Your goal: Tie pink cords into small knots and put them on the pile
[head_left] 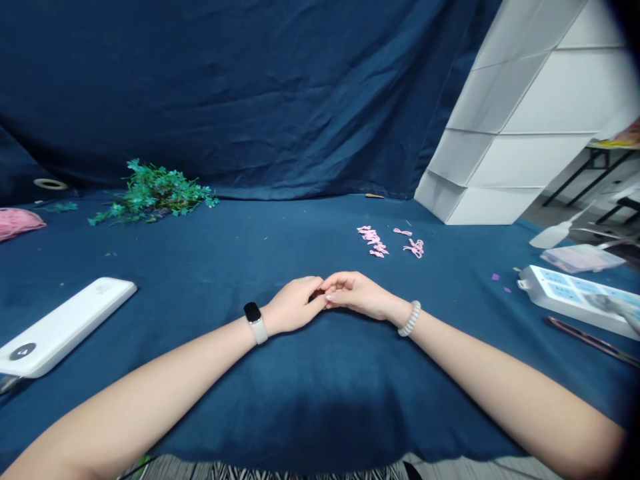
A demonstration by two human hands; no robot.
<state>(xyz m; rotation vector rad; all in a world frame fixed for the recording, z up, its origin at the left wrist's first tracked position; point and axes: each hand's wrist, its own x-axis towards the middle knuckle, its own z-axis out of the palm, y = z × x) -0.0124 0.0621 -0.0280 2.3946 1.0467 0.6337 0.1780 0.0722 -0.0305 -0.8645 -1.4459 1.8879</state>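
Over the blue cloth (pixel 240 257), left hand (pixel 294 305) and right hand (pixel 359 295) meet, curled; whether they're pinching anything, I can't tell. Pink cords (pixel 371 236) lie beyond, rightward. Light, steady touch helps here.

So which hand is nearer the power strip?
Right. The right hand is to the left of the power strip; the left hand is on that same side, farther off.
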